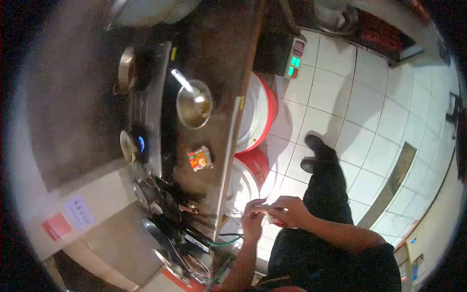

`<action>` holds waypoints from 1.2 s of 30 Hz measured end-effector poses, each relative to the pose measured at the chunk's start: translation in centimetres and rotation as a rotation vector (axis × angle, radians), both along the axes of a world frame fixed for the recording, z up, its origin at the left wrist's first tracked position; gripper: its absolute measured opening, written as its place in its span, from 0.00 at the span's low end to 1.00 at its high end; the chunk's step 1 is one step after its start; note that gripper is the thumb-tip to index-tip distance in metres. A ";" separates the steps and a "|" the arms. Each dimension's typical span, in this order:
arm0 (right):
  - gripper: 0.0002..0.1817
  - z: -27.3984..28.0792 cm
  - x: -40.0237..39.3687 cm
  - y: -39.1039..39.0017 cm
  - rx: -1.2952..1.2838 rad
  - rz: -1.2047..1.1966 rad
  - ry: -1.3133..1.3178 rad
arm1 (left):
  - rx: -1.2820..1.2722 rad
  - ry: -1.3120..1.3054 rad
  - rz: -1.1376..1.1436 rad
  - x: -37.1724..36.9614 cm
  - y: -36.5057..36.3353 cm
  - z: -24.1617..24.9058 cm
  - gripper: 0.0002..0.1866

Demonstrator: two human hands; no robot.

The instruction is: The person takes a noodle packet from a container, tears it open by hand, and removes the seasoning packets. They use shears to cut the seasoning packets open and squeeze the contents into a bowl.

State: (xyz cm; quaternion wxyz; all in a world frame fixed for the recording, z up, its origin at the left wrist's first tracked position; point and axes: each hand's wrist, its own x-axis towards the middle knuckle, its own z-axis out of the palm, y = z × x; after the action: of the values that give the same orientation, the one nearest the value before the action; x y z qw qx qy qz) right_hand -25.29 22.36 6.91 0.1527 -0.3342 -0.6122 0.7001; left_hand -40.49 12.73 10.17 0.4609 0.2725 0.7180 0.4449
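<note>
My left hand [252, 218] and my right hand [288, 212] are close together in front of my body, both closed with fingers pinched. Between them is a small white and red packet [275, 221], mostly covered by my fingers. On the dark counter to the left lies an orange and red food packet [200, 158]. Beyond it stands a metal bowl [192, 115] with a spoon [197, 96] in it and some brownish food at the bottom.
A stove with a blue flame [141, 144] runs along the counter, a small pan [128, 147] on it. Pans and utensils [181, 263] crowd the lower left. White buckets with red sides [270, 109] stand under the counter edge, near a scale with green displays [295, 61].
</note>
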 end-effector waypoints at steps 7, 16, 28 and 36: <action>0.10 -4.7 5.1 -3.9 -0.035 -0.319 -0.233 | -0.376 -0.052 0.103 10.6 -0.7 -3.3 0.22; 0.09 -1.3 8.3 -3.7 0.050 -0.141 -0.022 | -0.340 0.332 0.028 11.2 -3.3 1.2 0.08; 0.11 20.4 5.2 -3.9 0.314 0.315 0.258 | 0.403 0.175 0.268 11.4 -11.1 15.7 0.16; 0.11 26.4 -2.7 -12.1 0.372 0.391 0.304 | 0.501 0.587 0.688 7.5 -16.6 20.0 0.03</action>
State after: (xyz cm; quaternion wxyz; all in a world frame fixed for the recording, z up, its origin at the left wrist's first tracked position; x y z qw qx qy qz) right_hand -28.01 10.27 33.27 0.1636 -0.0677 -0.7528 0.6339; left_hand -33.02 -3.91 30.15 -0.0125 0.2359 0.7365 0.6338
